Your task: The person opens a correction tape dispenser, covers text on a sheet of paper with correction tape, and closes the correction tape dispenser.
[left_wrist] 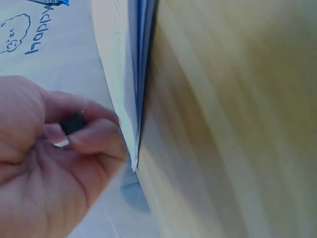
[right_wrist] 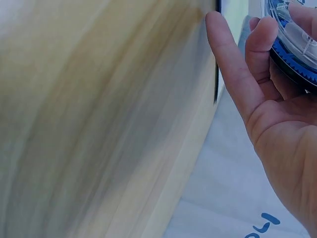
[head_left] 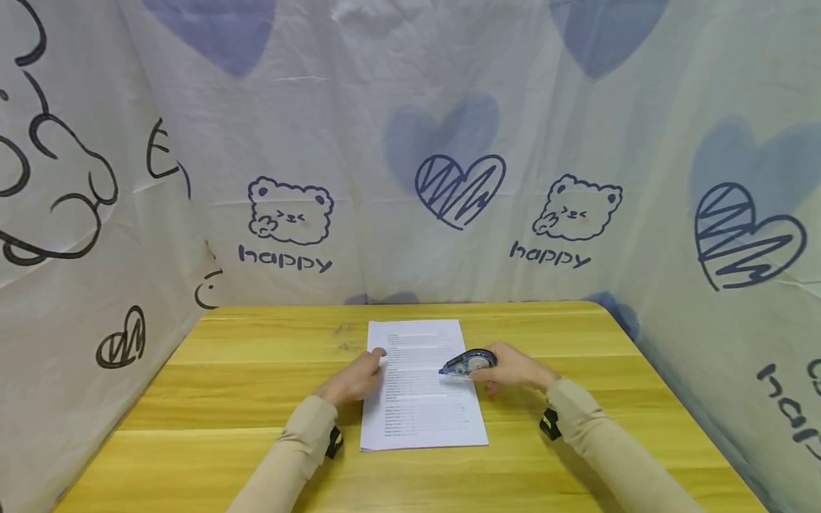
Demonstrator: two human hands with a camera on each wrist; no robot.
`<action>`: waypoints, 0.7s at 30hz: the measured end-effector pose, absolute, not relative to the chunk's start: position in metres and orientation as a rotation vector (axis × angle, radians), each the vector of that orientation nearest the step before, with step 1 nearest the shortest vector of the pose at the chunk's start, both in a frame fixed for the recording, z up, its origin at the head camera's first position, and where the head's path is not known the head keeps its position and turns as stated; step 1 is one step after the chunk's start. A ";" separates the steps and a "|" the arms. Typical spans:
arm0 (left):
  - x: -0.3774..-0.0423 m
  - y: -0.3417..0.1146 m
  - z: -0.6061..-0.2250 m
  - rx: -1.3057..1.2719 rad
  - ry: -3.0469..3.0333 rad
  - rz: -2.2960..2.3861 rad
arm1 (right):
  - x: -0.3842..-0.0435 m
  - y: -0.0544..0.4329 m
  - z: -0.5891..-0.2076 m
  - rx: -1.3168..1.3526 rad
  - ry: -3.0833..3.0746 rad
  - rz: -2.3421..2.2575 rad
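A stack of printed paper sheets (head_left: pixel 431 420) lies on the wooden table. At its left edge, my left hand (head_left: pixel 354 377) touches the paper with its fingers curled. Between those fingers, the left wrist view shows a small dark piece (left_wrist: pixel 73 124) with a pale edge, mostly hidden. My right hand (head_left: pixel 513 365) grips a correction tape (head_left: pixel 467 362) with a see-through body, blue gear and dark top edge. Its tip points left, over the right half of the printed page. In the right wrist view one finger (right_wrist: pixel 230 54) extends apart from the tape.
The yellow wood-grain table (head_left: pixel 256 399) stretches out on both sides of the paper. A pale cloth (head_left: pixel 385 271) printed with hearts and bears hangs behind and beside it. Dark bands are worn at both wrists.
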State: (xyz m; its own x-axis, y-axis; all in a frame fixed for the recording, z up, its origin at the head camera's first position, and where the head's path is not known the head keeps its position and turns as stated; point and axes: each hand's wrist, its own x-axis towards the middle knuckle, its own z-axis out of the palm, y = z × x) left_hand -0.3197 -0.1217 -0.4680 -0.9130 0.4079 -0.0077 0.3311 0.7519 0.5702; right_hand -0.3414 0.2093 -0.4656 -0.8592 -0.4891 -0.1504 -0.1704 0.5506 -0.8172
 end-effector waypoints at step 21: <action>-0.326 -0.119 -0.471 0.619 2.998 1.050 | -0.344 0.201 -0.465 -0.613 2.479 -1.278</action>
State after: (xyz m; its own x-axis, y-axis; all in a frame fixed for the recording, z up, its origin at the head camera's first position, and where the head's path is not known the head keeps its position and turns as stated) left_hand -0.3264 -0.1189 -0.4708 -0.9225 0.3228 0.2115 0.3842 0.7170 0.5816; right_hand -0.3442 0.2014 -0.4654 -0.8690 -0.4915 -0.0565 -0.2391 0.5173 -0.8217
